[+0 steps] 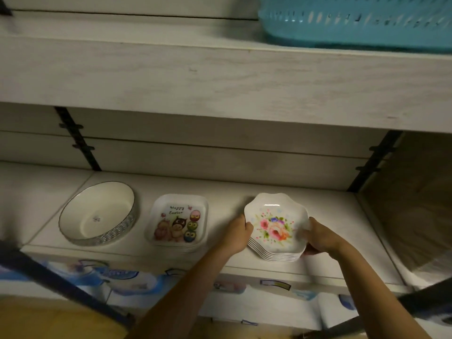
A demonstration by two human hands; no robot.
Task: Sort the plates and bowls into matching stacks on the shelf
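L hand (238, 232) + R hand (318, 237) both clamped on floral plate stack (275, 223), one per side, fingers curled round scalloped rims. Stack at shelf (232, 192) front edge, right of Easter plate stack (177, 222); round bowl (97, 211) further left. Resting or just lifted: can't tell.

Risks, prob.:
- uneven grip → slick plates shear apart
- fwd tilt → top ones slide off front edge

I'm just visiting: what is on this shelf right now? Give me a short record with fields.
left hand: grips left edge of floral plates
right hand: grips their right edge
floral plates: scalloped stack, right end of shelf
Easter plates: square stack, middle
round bowl: white, left
above: turquoise basket on upper shelf
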